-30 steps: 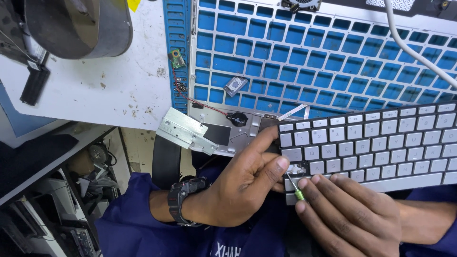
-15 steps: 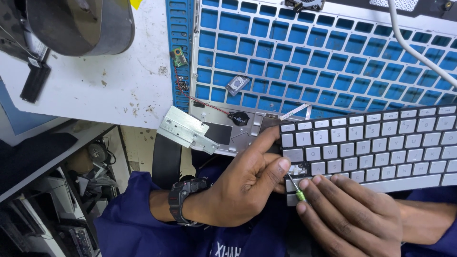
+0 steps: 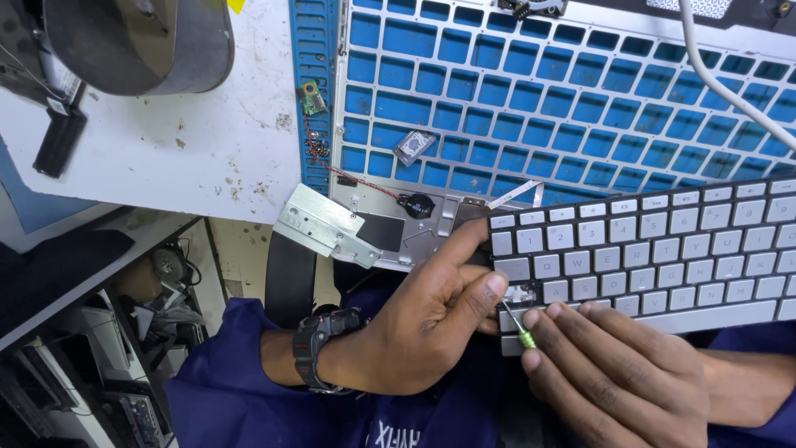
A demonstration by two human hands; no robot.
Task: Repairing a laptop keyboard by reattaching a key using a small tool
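A grey keyboard [image 3: 655,245] with white keys lies tilted across my lap and the bench edge. My left hand [image 3: 423,319], with a black watch [image 3: 319,357] on its wrist, grips the keyboard's left end, thumb on top and forefinger pressed by a gap where a key is off. My right hand [image 3: 613,382] pinches a small green-handled tool [image 3: 518,329], its thin tip pointing into that gap. Behind the keyboard lies a silver laptop top case [image 3: 572,91] with empty key openings showing blue underneath.
A blue mat [image 3: 315,50] lies under the case on a stained white bench [image 3: 166,158]. A round grey metal object [image 3: 141,41] sits at the back left, a white cable [image 3: 730,87] crosses the right, and a silver bracket [image 3: 327,224] juts off the bench edge. Clutter fills the shelves lower left.
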